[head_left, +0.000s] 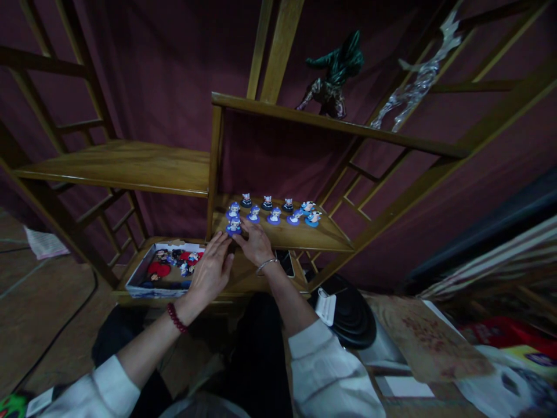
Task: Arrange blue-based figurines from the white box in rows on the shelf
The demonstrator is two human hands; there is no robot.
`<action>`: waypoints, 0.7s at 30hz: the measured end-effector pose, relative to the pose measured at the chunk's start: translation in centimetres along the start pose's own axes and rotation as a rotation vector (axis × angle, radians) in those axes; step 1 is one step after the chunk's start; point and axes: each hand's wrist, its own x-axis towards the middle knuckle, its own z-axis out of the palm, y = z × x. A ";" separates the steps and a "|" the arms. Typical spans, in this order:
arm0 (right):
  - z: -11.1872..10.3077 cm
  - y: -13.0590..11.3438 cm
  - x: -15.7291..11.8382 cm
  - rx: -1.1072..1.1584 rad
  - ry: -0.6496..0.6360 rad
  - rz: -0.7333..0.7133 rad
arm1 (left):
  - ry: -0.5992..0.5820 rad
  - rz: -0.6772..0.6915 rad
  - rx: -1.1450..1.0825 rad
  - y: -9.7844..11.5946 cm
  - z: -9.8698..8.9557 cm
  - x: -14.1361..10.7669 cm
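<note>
A small figurine with purple hair on a purple base (234,226) stands at the front left of the middle shelf (326,237). My right hand (256,244) has its thumb and forefinger at the right side of that base, closed on it. My left hand (213,266) is stretched out just left of the same figurine, fingertips by the base and thumb apart, with nothing held. Behind stand more purple-haired figurines (274,216), a back row of dark-based figurines (267,202) and two blue-based figurines (312,219) at the right.
An open box (134,283) of loose figurines sits on the lower shelf at left. A phone-like dark object (285,263) lies below the middle shelf. A green statue (337,72) and a clear statue (420,81) stand on the upper shelf. A black round-topped object (352,319) is at right.
</note>
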 end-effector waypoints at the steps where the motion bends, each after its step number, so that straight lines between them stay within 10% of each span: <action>1: 0.0 0.0 0.0 -0.004 0.002 -0.001 | 0.002 0.000 0.004 0.0 0.0 0.0; 21: -0.2 -0.3 -0.3 -0.047 0.008 0.030 | 0.021 0.018 0.044 0.1 0.4 -0.2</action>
